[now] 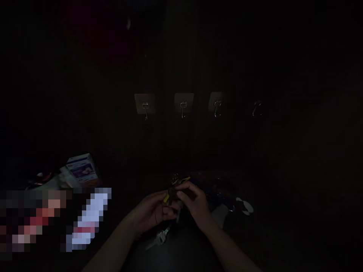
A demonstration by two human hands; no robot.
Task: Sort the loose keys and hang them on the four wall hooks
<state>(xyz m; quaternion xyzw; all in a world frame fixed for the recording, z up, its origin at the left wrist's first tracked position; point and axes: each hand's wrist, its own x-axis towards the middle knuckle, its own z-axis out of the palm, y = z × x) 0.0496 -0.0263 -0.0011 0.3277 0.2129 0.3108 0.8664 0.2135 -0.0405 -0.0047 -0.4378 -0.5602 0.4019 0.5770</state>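
Note:
In dim light, my left hand (154, 209) is closed round a yellow-and-black keychain (167, 197). My right hand (194, 202) meets it from the other side, thumb and forefinger pinched on the dark upper part of the keychain. Metal keys (161, 237) dangle below the two hands, the lowest one pointing down to the left. Just behind my fingers lies a dark heap of small items (215, 192) with yellow and shiny bits, too dim to name. A white flat piece (245, 206) sits at its right end.
Metal hooks on clear square pads hang in a row on the dark wall: one hook (145, 107) at left, others (183, 107) rightward. A white-and-purple box (83, 170) stands at left on the surface. A pixelated area covers the lower left.

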